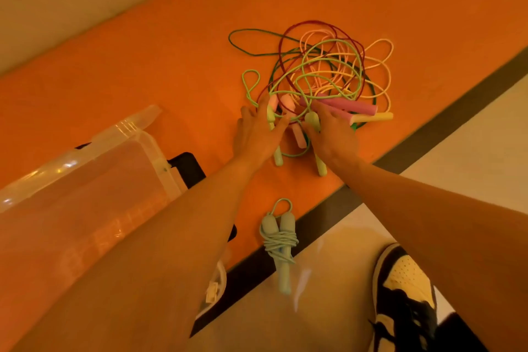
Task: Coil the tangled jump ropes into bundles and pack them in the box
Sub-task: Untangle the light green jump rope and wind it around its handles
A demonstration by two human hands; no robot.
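An orange mat (171,66) on a pale floor (471,151) — jump ropes (323,71) and a box (85,180) lie on top.
The mat has a dark strip (428,146) along its near edge, and the pale floor starts after that. The jump ropes lie in a messy pile on the mat — green, red, pink and yellow, with the handles at the near side. The clear box sits on the mat to the left. One pale green rope bundle (278,240), wound up tight, lies partly on the mat and crosses the dark strip onto the floor. A black and yellow shoe (405,288) stands on the floor.
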